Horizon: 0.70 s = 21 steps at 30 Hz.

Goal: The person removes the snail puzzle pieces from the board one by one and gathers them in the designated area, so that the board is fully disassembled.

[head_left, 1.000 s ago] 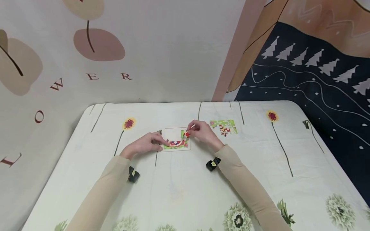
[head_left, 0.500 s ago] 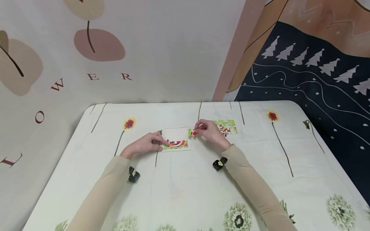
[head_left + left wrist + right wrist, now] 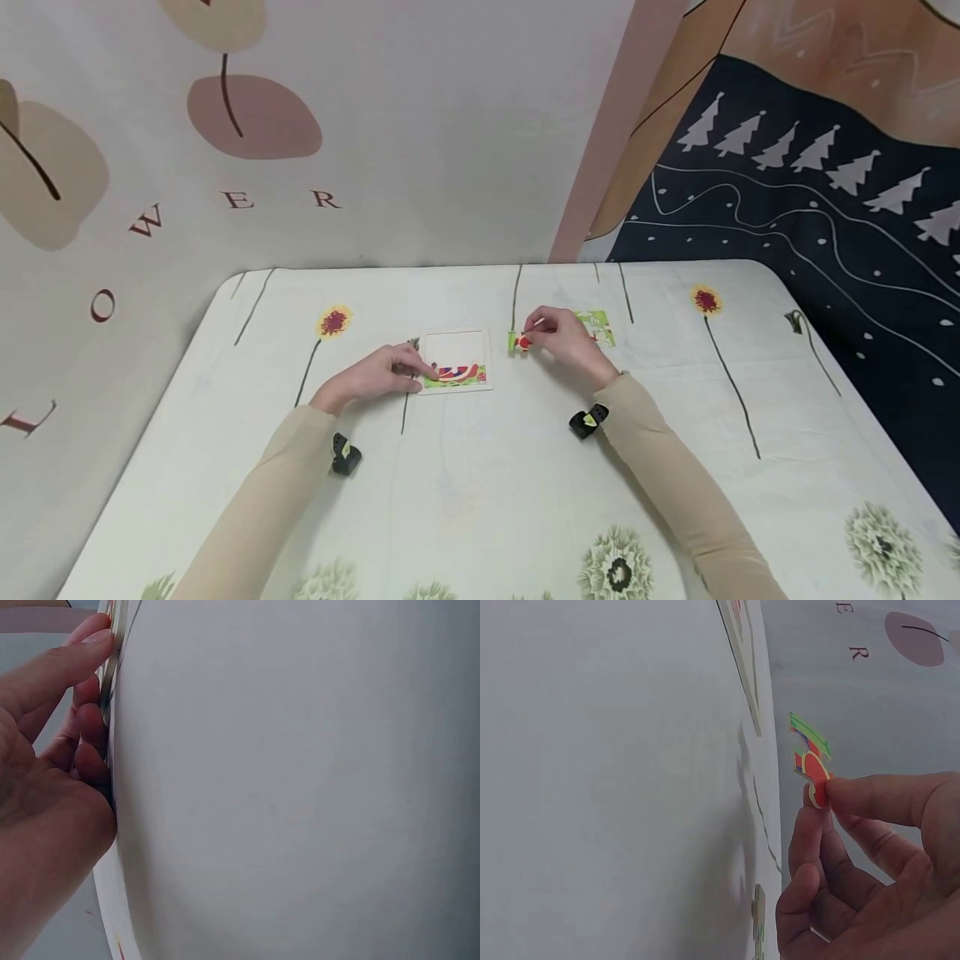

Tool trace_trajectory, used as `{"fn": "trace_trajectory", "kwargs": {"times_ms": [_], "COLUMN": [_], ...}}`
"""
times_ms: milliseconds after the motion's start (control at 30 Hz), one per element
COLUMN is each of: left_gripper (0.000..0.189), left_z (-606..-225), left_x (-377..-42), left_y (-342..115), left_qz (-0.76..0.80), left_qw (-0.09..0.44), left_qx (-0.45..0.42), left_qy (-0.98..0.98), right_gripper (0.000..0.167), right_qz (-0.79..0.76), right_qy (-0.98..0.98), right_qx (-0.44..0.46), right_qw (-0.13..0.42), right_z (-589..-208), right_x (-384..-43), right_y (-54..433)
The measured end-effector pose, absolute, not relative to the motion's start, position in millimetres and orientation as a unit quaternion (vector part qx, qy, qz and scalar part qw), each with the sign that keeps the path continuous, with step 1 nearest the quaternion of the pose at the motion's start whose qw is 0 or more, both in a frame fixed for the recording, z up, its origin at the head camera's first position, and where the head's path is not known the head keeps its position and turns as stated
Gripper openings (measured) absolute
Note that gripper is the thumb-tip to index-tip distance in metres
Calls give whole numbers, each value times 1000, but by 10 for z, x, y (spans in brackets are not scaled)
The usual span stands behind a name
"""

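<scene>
In the head view my left hand [image 3: 378, 372] rests at the left edge of a small puzzle tray [image 3: 490, 354]. Its index finger lies on the joined puzzle pieces [image 3: 465, 375] along the tray's lower side; the rest of the tray shows white. Right of the tray, my right hand [image 3: 566, 340] pinches a red and green puzzle piece [image 3: 816, 780] between thumb and index finger, held above the table in the right wrist view. In the left wrist view the left hand's fingertips meet the tray edge, its other fingers loosely bent.
Partly behind my right hand lie more green puzzle pieces [image 3: 596, 323]. A white cloth with printed flowers covers the table [image 3: 450, 500]. Printed cloth walls [image 3: 450, 167] stand behind and at the sides. A small black camera [image 3: 345, 455] sits at my left wrist.
My right hand has moved right, away from the tray, carrying the red and green puzzle piece out from above it. My left hand has stayed in place on the tray.
</scene>
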State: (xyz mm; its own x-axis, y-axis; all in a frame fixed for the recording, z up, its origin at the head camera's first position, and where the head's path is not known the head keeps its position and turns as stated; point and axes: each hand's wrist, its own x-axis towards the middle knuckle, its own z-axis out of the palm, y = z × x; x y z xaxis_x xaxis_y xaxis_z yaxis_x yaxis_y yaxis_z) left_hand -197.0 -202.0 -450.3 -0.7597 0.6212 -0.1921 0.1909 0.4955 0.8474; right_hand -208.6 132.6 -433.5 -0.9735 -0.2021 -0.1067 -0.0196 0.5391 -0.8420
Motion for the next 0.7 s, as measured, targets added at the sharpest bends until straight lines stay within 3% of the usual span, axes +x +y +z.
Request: {"fn": "trace_trajectory", "kwargs": {"times_ms": [700], "left_gripper": [23], "left_z": [-4501], "left_x": [-1957], "left_y": [-2021], "left_qz": [437], "left_qw": [246], "left_qx": [242], "left_qy": [831], "right_gripper": [13], "right_qz": [-428], "right_qy": [892], "right_qx": [-92], "right_qw": [113], "right_z": [-4288], "right_x": [-2173], "right_y": [1744]}}
